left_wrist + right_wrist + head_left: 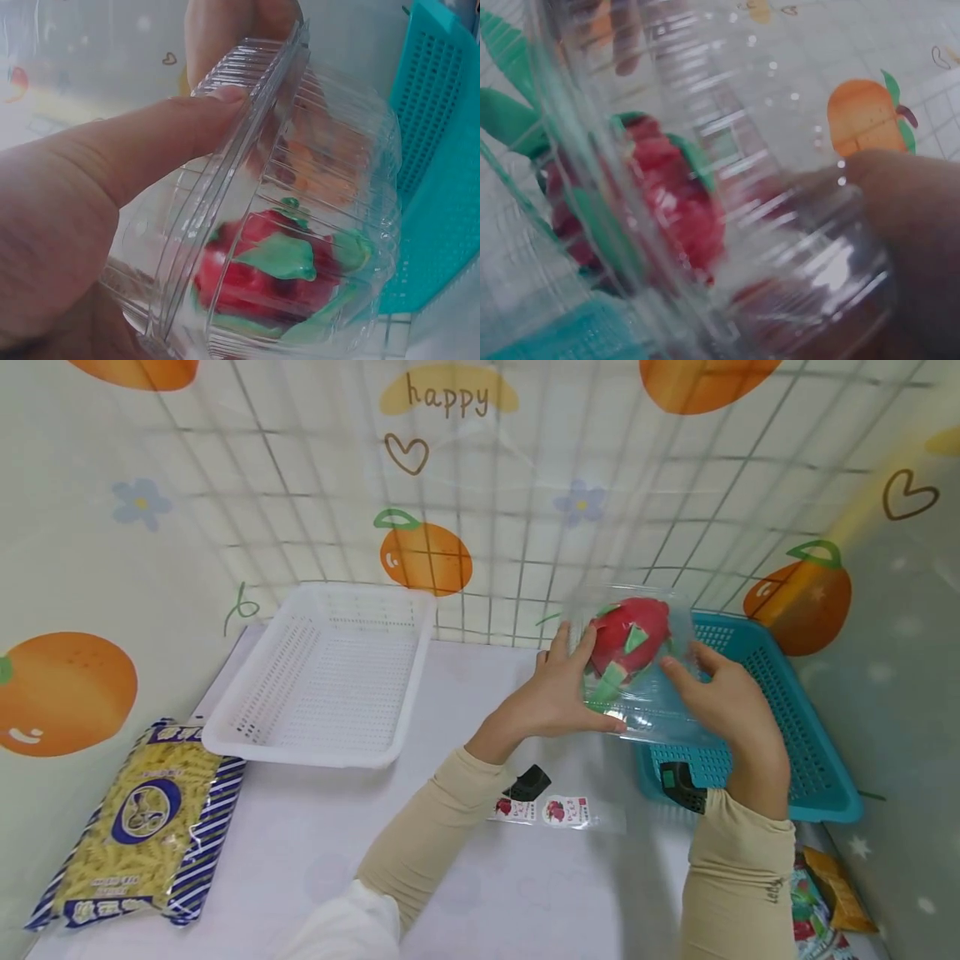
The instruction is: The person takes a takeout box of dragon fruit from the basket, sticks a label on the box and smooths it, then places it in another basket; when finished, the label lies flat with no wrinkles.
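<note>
Between both hands a clear plastic clamshell box [652, 727] is held up above the table, tilted, at the near left part of the teal basket. Inside it lies a red dragon fruit [637, 628] with green scales, also seen through the plastic in the left wrist view [262, 281]. My left hand [558, 687] grips the box's left side, its thumb [165, 139] along the rim where lid and base meet. The right hand [738, 710] holds the opposite side, thumb on the near face. In the right wrist view the box is blurred.
A teal basket [821, 760] stands right, a white basket [397, 718] left. A pasta bag [142, 818] lies at far left. Dragon fruit labels [566, 811] on a clear strip lie in front. Snack packets [832, 889] sit at lower right. A curtain-covered grid [502, 468] closes the back.
</note>
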A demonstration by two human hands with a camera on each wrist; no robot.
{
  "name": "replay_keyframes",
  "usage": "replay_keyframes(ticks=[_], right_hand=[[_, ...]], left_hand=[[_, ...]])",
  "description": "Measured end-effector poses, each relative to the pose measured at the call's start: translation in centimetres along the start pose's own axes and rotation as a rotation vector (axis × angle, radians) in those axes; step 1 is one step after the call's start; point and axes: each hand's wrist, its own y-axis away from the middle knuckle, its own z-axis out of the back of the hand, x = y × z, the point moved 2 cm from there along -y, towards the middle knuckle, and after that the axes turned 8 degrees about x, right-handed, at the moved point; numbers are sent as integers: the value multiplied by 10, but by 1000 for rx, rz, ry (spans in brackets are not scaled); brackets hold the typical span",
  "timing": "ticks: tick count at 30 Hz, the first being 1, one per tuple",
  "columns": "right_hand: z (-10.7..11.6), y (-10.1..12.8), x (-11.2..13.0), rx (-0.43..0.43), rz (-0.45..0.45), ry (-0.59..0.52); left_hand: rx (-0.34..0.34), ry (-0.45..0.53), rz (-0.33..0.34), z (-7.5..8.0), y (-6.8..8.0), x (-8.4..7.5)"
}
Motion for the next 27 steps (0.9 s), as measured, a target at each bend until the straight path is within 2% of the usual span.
replay_keyframes(ticks=[14, 27], right_hand=[[-28, -4, 21, 9, 61, -22], [-55, -6, 44, 8, 63, -40]], left_hand=[[-38, 48, 45, 8, 28, 25], [-87, 82, 49, 15, 51, 50]])
